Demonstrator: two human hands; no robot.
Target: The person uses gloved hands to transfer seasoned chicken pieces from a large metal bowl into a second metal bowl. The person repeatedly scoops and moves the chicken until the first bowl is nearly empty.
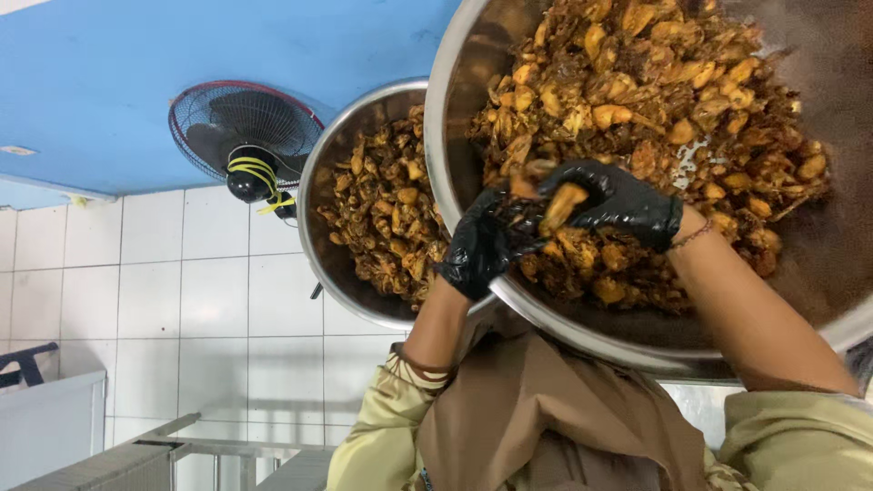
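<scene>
Black-gloved right hand (623, 205) pinches a browned food piece (559, 207); just beside its fingertips, left hand (482, 244) curls, grip unclear, over the steel bowl (446, 109).

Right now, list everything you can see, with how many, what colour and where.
large bowl: one, silver steel, upper right
small bowl: one, silver steel, centre, behind the large bowl
cooked food pieces: two heaps, golden-brown, one in each bowl
fan: one, black with yellow ties, upper left
tiles: many, white, left
blue surface: one, top left
metal rack: one, grey, lower left
brown cloth: one, bottom centre
sleeves: two, pale yellow, bottom
bracelet: one, thin, right wrist
left hand: black glove, in the large bowl's food
right hand: black glove, pinching a pale food piece
</scene>
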